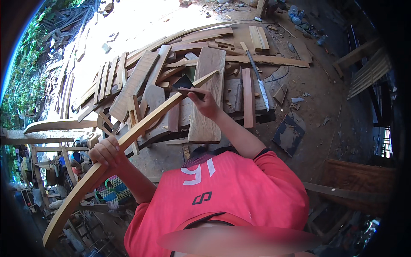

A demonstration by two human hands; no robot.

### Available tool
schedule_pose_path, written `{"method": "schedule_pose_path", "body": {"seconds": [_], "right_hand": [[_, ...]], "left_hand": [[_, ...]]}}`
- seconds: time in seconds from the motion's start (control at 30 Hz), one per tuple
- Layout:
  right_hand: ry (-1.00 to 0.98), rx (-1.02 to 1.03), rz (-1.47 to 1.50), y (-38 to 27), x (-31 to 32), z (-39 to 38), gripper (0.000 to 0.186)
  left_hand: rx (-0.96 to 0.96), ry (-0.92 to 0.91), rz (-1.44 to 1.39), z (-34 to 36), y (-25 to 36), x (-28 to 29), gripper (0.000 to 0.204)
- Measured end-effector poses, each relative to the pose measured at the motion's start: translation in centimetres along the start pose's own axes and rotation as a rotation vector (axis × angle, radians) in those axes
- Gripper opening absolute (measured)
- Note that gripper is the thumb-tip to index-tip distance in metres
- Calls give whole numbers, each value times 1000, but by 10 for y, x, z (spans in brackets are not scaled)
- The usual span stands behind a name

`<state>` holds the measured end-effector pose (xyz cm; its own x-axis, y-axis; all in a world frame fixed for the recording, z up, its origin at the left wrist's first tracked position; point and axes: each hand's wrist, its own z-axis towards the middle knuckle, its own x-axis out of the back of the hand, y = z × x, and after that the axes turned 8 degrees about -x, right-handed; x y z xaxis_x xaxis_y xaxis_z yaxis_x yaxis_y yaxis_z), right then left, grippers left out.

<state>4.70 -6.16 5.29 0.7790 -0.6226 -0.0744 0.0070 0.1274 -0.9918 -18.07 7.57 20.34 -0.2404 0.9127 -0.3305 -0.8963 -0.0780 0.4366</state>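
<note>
A long, curved wooden strip (150,120) slants across in front of me, from the lower left up to a pointed end near the middle. My left hand (105,152) is closed around its lower part, fingers wrapped over the top. Further up, my right hand (204,103) pinches a dark, flat piece like folded sandpaper (184,83) against the strip. The fingertips beneath that piece are hidden. Under the strip's far end lies a wide plank (208,115) on the pile of cut wood.
Many boards and sticks cover the low work surface, among them a broad board (135,85). To the right are a handsaw (259,81), a chisel-like tool (239,95) and a reddish slat (248,100). A black sheet (289,135) lies on the ground. A woven basket (113,191) stands lower left.
</note>
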Motion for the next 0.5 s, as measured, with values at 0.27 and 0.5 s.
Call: {"method": "schedule_pose_path", "body": {"seconds": [0.27, 0.5], "right_hand": [[248, -145, -332, 47, 48, 43, 33], [228, 160, -111, 26, 4, 9, 22]], "left_hand": [[-10, 8, 8, -6, 1, -11, 49], [21, 21, 10, -8, 6, 5, 46]]}}
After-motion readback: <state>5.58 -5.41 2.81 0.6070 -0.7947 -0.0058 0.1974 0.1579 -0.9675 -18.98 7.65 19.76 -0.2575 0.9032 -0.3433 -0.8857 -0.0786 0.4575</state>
